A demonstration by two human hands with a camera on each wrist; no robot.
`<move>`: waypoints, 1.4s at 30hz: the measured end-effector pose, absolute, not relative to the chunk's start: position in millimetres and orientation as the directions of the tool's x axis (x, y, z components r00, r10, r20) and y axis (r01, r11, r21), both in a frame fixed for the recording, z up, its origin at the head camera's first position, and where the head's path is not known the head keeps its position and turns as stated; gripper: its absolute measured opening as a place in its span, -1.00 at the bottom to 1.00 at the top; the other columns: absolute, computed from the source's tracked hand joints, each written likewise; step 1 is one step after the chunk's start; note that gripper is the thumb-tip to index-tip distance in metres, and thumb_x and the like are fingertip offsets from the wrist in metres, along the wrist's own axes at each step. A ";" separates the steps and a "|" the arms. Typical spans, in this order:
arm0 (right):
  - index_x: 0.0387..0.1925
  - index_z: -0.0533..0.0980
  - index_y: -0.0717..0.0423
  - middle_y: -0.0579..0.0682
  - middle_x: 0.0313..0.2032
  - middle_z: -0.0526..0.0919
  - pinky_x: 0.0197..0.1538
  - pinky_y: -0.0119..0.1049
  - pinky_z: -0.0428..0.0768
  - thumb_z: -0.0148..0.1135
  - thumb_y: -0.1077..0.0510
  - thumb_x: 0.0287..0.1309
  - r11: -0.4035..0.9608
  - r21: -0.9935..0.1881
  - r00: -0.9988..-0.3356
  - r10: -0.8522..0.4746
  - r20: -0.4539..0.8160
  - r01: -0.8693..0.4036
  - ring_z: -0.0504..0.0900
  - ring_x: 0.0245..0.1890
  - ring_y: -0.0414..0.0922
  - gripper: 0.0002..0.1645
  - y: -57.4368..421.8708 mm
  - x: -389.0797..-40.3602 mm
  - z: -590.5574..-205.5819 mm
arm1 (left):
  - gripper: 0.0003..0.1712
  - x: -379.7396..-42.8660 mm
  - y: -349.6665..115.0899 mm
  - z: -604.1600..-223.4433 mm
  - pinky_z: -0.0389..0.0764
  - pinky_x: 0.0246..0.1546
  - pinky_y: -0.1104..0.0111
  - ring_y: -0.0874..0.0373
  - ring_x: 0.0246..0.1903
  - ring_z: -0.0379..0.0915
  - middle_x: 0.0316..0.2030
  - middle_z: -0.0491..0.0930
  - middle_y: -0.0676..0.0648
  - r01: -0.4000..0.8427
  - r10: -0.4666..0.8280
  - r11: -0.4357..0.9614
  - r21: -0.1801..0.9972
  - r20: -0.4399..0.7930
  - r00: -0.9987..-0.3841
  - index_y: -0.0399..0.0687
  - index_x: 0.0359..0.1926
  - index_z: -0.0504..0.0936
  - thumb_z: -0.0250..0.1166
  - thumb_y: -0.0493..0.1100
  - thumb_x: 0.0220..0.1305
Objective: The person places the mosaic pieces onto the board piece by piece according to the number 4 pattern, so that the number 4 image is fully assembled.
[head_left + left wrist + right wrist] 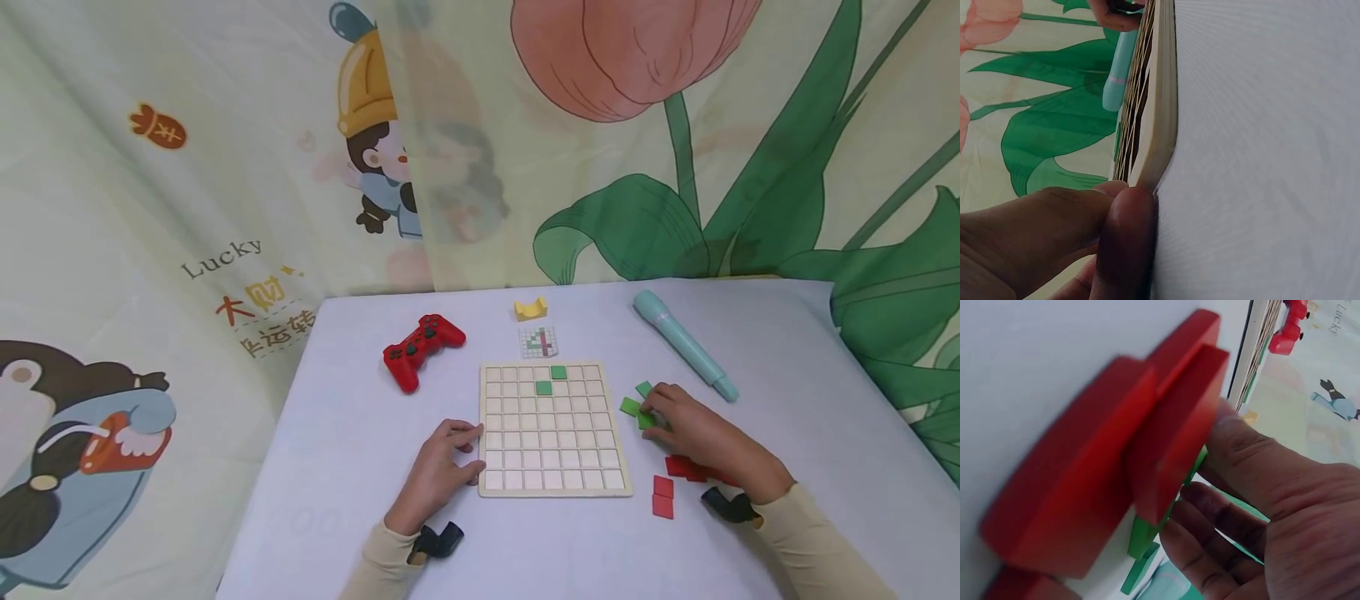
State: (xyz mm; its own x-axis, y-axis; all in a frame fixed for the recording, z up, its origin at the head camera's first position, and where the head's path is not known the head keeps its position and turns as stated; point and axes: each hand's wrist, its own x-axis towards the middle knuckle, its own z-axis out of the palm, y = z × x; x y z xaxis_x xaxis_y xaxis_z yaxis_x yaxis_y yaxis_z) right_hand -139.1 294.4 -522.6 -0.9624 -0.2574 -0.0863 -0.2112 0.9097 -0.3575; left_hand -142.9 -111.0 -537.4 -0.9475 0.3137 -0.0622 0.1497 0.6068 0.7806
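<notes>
A pale wooden grid board [555,493] lies flat on the table, with one green tile [558,372] in its top row and another [543,387] diagonally below it. My left hand [441,468] rests at the board's left side, index finger and thumb touching the edge. Right of the board, my right hand [693,429] has its thumb and fingers round a green tile [646,422]. Two more green tiles lie beside its fingertips, one of them [630,407] toward the board. Several red tiles [1179,431] lie below that hand, some overlapping; in the head view the wrist partly covers them.
Two red tiles [663,496] lie near the board's lower right corner. Behind the board are a small patterned card [538,342] and a yellow curved block [531,309]. A red game controller [422,350] lies back left, a teal microphone-shaped object [686,346] back right. Printed curtains hang behind the table.
</notes>
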 end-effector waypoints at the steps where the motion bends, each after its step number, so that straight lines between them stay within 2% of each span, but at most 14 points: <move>1: -0.02 0.66 0.08 0.07 0.01 0.65 0.10 -0.07 0.79 0.63 0.11 0.12 0.911 -0.354 -0.961 -0.260 -0.093 -0.213 0.59 0.06 0.02 -0.58 294.1 -141.0 -521.2 | -0.35 -143.7 -110.6 -537.1 0.66 -0.37 0.55 0.07 -0.03 0.57 0.17 0.58 -0.14 0.148 0.312 0.604 0.783 -0.061 -0.948 -0.25 0.32 0.66 0.55 -0.38 0.17; 7: 0.00 0.63 0.07 -0.01 -0.05 0.65 0.06 -0.11 0.80 0.59 0.17 0.17 0.902 -0.364 -0.953 -0.287 -0.099 -0.234 0.58 -0.02 -0.06 -0.61 296.2 -146.7 -516.3 | -0.32 -145.3 -108.9 -535.4 0.65 -0.38 0.54 0.08 -0.03 0.57 0.18 0.58 -0.14 0.141 0.302 0.606 0.783 -0.063 -0.951 -0.25 0.34 0.65 0.56 -0.36 0.16; 13: 0.08 0.65 -0.03 -0.06 -0.02 0.60 -0.05 -0.29 0.80 0.59 0.18 0.16 0.879 -0.382 -0.952 -0.307 0.002 -0.285 0.54 0.00 -0.12 -0.55 289.2 -144.8 -512.8 | -0.30 -140.3 -110.3 -536.0 0.61 -0.41 0.53 0.14 -0.07 0.56 0.16 0.58 -0.13 0.140 0.314 0.616 0.775 -0.079 -0.946 -0.28 0.33 0.64 0.58 -0.34 0.14; 18: 0.06 0.64 0.04 -0.07 -0.02 0.59 0.03 -0.18 0.81 0.54 0.25 0.21 0.826 -0.428 -0.928 -0.355 0.110 -0.367 0.64 -0.01 -0.11 -0.60 259.8 -154.8 -500.1 | -0.33 -136.3 -111.4 -535.0 0.63 -0.42 0.53 0.15 -0.11 0.58 0.13 0.59 -0.14 0.149 0.305 0.624 0.767 -0.064 -0.950 -0.31 0.31 0.66 0.57 -0.35 0.14; 22: 0.08 0.62 0.12 -0.04 0.00 0.60 0.09 -0.12 0.78 0.49 0.28 0.26 0.777 -0.450 -0.894 -0.427 0.137 -0.440 0.66 0.01 -0.10 -0.63 224.6 -172.5 -492.0 | -0.33 -137.1 -112.0 -532.4 0.60 -0.43 0.53 0.20 -0.16 0.57 0.10 0.58 -0.13 0.156 0.304 0.633 0.759 -0.058 -0.951 -0.26 0.32 0.66 0.58 -0.34 0.15; 25: 0.10 0.61 0.12 -0.02 0.02 0.60 0.10 -0.15 0.77 0.47 0.25 0.30 0.759 -0.459 -0.876 -0.471 0.102 -0.462 0.62 0.03 -0.10 -0.64 197.7 -185.4 -495.1 | -0.30 -137.0 -111.1 -531.8 0.63 -0.44 0.52 0.18 -0.15 0.56 0.10 0.56 -0.15 0.142 0.307 0.613 0.777 -0.070 -0.949 -0.23 0.34 0.64 0.57 -0.36 0.15; 32: 0.05 0.64 0.09 -0.04 -0.05 0.57 -0.08 -0.30 0.67 0.41 0.19 0.39 0.726 -0.456 -0.822 -0.569 0.024 -0.515 0.51 -0.15 -0.20 -0.75 154.0 -203.1 -511.5 | -0.39 -135.8 -110.3 -533.1 0.64 -0.35 0.55 0.14 -0.08 0.57 0.11 0.59 -0.09 0.185 0.334 0.618 0.764 -0.042 -0.942 -0.24 0.28 0.69 0.55 -0.35 0.18; 42: 0.02 0.62 0.00 -0.10 -0.01 0.58 0.03 -0.27 0.73 0.38 0.15 0.43 0.737 -0.439 -0.814 -0.581 -0.020 -0.515 0.53 -0.08 -0.22 -0.81 137.1 -210.0 -519.1 | -0.43 -136.5 -109.5 -529.7 0.64 -0.38 0.55 0.15 -0.09 0.55 0.11 0.60 -0.09 0.174 0.339 0.620 0.765 -0.061 -0.939 -0.28 0.26 0.70 0.54 -0.35 0.20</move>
